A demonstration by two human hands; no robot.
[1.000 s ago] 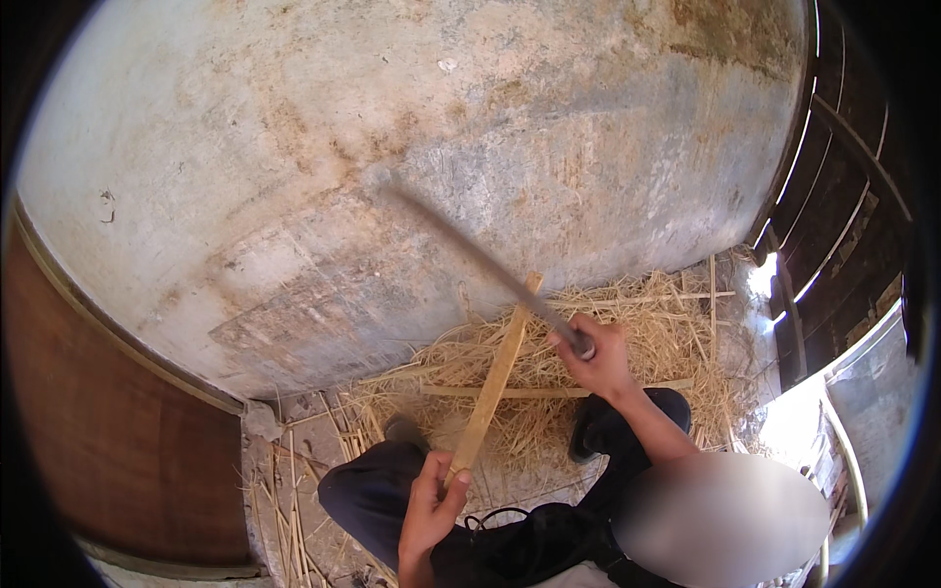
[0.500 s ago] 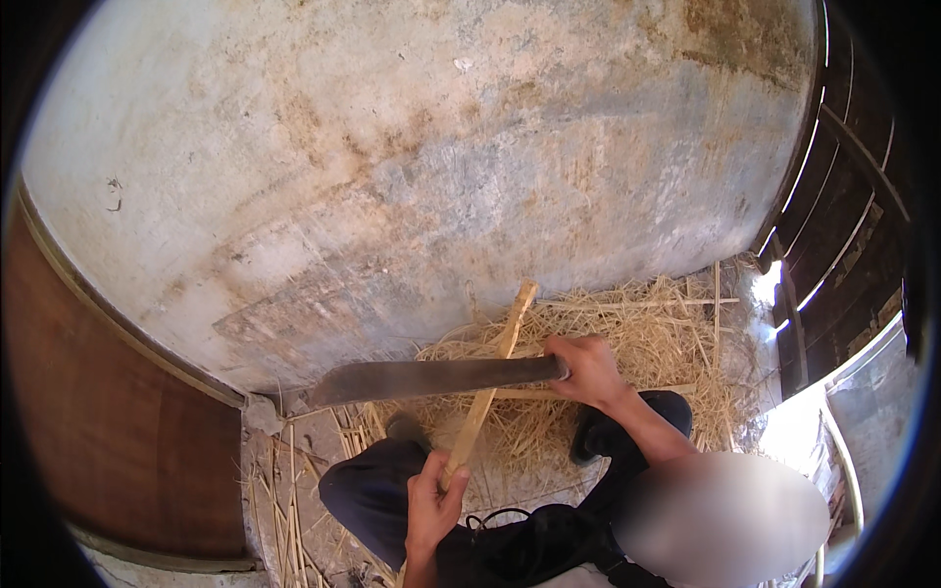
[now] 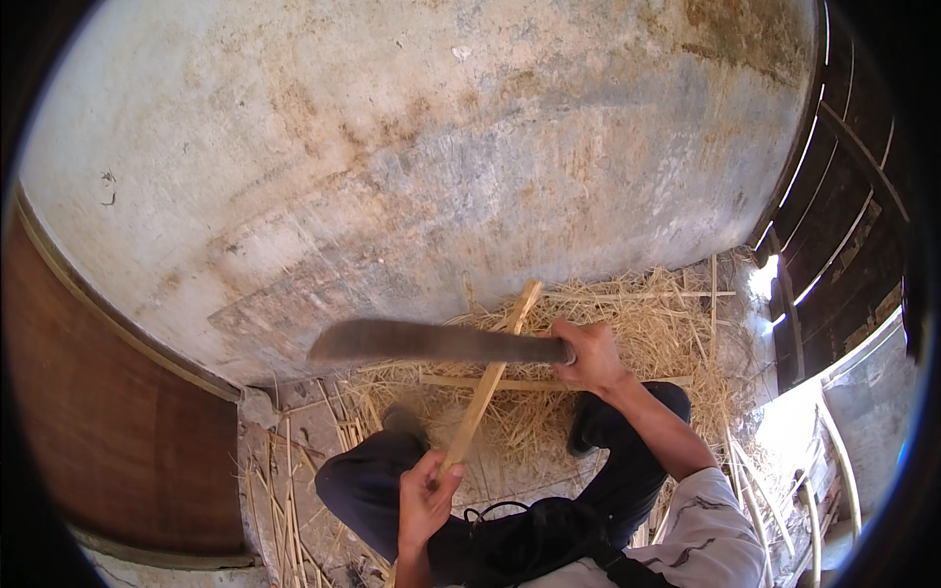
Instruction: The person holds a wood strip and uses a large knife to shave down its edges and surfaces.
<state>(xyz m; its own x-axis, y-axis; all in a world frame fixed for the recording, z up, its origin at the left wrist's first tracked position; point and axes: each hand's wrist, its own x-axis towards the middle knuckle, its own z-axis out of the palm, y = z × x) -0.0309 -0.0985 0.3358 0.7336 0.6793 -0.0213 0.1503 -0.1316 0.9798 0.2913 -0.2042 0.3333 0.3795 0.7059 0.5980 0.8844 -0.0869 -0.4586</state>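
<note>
My left hand [image 3: 423, 502] is closed round the near end of a pale bamboo strip [image 3: 480, 404], which slants away from me up toward the wall. In my right hand [image 3: 588, 355] is the handle of a machete, its fingers wrapped tight. The dark, broad machete blade [image 3: 421, 342] points left and crosses over the upper part of the strip; motion blurs it slightly. Whether the blade touches the strip, I cannot tell. Beneath both lies a heap of curly shavings [image 3: 627, 338] on the floor, with another long strip [image 3: 529, 383] lying across it.
A stained plaster wall [image 3: 441, 176] rises just ahead. Thin bamboo sticks [image 3: 291, 500] lie on the floor at my left, near a brown wooden panel [image 3: 127, 412]. More poles [image 3: 760, 490] lie at my right, by dark slatted boards [image 3: 843, 225]. My bent knees [image 3: 358, 490] flank the work.
The machete has risen away from me along the strip, its blade tip swinging upward. My left hand and the strip have barely moved. My right sleeve now shows.
</note>
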